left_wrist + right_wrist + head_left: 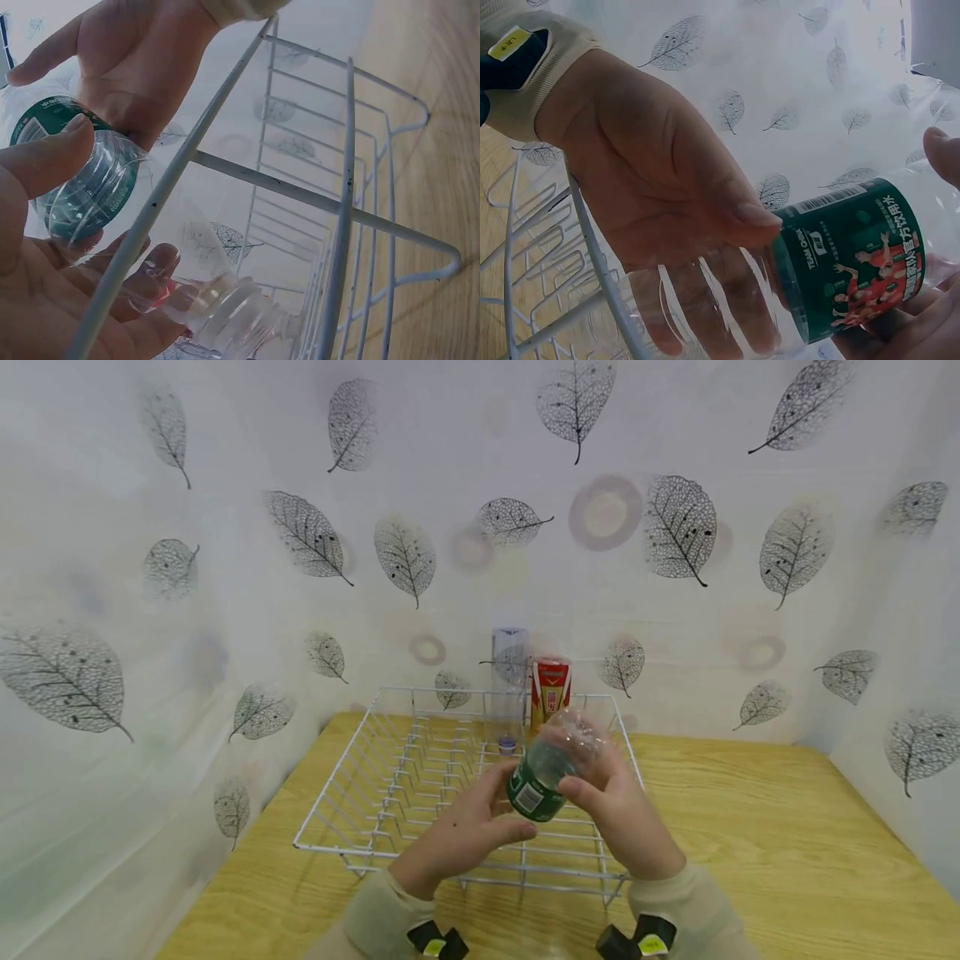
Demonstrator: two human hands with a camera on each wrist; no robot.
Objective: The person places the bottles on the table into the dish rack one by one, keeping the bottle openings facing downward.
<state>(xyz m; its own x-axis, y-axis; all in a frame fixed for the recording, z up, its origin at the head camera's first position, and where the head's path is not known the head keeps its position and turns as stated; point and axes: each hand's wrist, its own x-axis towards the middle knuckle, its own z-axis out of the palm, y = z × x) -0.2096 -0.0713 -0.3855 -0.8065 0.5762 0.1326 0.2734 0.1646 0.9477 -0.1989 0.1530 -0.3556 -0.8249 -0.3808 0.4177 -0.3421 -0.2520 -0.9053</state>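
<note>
A clear plastic bottle with a green label [534, 793] is held tilted over the white wire rack [331, 781], with both hands on it. My left hand [468, 835] curls its fingers round the clear part toward the neck, its thumb [56, 157] at the label in the left wrist view. The bare threaded neck points down beside the rack's wires there. My right hand [622, 806] grips the base end, fingers partly seen through the plastic. In the right wrist view red figures and white writing show on the label [855, 259].
At the rack's far side, a clear bottle [510, 693] stands neck down with a blue cap. Beside it is a red and gold carton [551, 685]. The rack stands on a wood-grain table [750, 827]. A leaf-patterned curtain [495, 452] hangs behind and at the sides.
</note>
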